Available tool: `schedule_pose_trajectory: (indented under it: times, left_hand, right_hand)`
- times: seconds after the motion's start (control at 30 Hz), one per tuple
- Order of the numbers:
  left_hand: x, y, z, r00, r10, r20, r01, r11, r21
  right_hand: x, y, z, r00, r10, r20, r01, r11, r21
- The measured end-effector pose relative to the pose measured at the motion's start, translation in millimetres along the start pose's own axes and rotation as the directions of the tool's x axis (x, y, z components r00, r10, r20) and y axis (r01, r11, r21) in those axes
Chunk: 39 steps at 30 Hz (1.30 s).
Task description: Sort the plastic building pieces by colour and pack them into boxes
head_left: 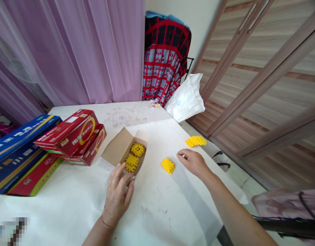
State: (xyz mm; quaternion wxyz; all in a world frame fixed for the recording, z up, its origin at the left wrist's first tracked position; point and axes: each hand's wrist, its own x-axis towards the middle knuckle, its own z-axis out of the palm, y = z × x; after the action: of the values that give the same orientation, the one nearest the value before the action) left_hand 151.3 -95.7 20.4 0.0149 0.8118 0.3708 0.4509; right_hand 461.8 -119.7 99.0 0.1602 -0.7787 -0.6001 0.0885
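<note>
An open brown cardboard box stands on the white-covered table with its flaps raised. Inside it lie yellow gear-shaped plastic pieces. My left hand grips the near end of the box, its fingertips at the rim beside the pieces. To the right, my right hand hovers low over the table with curled fingers, and nothing shows in them. Just left of it, apart from the fingers, is a yellow cluster of gear pieces. Another yellow gear pile sits beyond it near the table's right edge.
Red boxes are stacked at the left, beside a blue box lying on a red-and-green box. A white plastic bag hangs at the far right corner. Wooden wardrobe doors stand beyond the table's right edge.
</note>
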Motion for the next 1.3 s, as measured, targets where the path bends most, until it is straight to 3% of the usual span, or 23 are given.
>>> schedule_pose_trajectory:
  times: [0.13, 0.2, 0.3, 0.4, 0.43, 0.5, 0.63, 0.73, 0.83, 1.07, 1.3]
  left_hand:
    - [1.4, 0.7, -1.2, 1.000, 0.010, -0.004, -0.010, 1.000, 0.011]
    - [1.3, 0.4, -2.1, 1.000, 0.015, 0.002, -0.015, 1.000, 0.022]
    - [0.5, -1.1, -2.3, 1.000, 0.016, 0.008, -0.016, 1.000, 0.025]
    - [-0.1, -2.7, -1.0, 1.000, 0.014, 0.009, -0.014, 1.000, 0.012]
    - [-0.1, -3.1, -0.5, 1.000, 0.014, 0.006, -0.014, 1.000, 0.009]
    - [-0.1, -4.0, 0.5, 1.000, 0.021, 0.006, -0.021, 1.000, 0.006]
    - [0.2, -5.4, 1.1, 0.999, 0.033, 0.010, -0.034, 0.999, 0.013]
    - [0.1, -6.6, 1.0, 0.999, 0.031, 0.009, -0.031, 0.999, 0.015]
    - [-0.4, -7.5, 1.0, 1.000, 0.031, 0.001, -0.031, 0.999, 0.013]
    - [-0.7, -8.0, 1.2, 1.000, 0.028, -0.008, -0.028, 1.000, 0.007]
    - [-1.5, -5.5, 0.8, 1.000, 0.022, 0.003, -0.022, 1.000, 0.012]
  right_hand:
    - [-0.2, -14.7, -0.6, 0.992, -0.127, -0.014, 0.128, 0.990, 0.053]
    - [6.6, -9.8, -0.6, 0.991, -0.116, -0.060, 0.120, 0.991, 0.060]
    - [23.4, 25.0, -6.6, 0.971, 0.033, -0.236, -0.014, 0.997, 0.079]
    - [42.4, 77.3, -20.3, 0.846, 0.276, -0.455, -0.244, 0.961, 0.129]
    - [48.4, 94.3, -24.9, 0.808, 0.340, -0.481, -0.301, 0.940, 0.159]
    - [59.1, 123.8, -31.3, 0.781, 0.426, -0.457, -0.364, 0.905, 0.221]
    - [74.5, 159.8, -26.2, 0.818, 0.536, -0.208, -0.434, 0.813, 0.389]
    - [82.3, 168.3, -12.7, 0.877, 0.475, -0.079, -0.403, 0.813, 0.420]
    - [89.0, 163.4, -3.2, 0.923, 0.380, -0.064, -0.346, 0.890, 0.298]
    - [98.4, 135.9, -4.0, 0.924, 0.380, -0.031, -0.380, 0.914, -0.139]
    - [101.6, 138.6, -13.3, 0.945, 0.327, 0.031, -0.309, 0.916, -0.256]
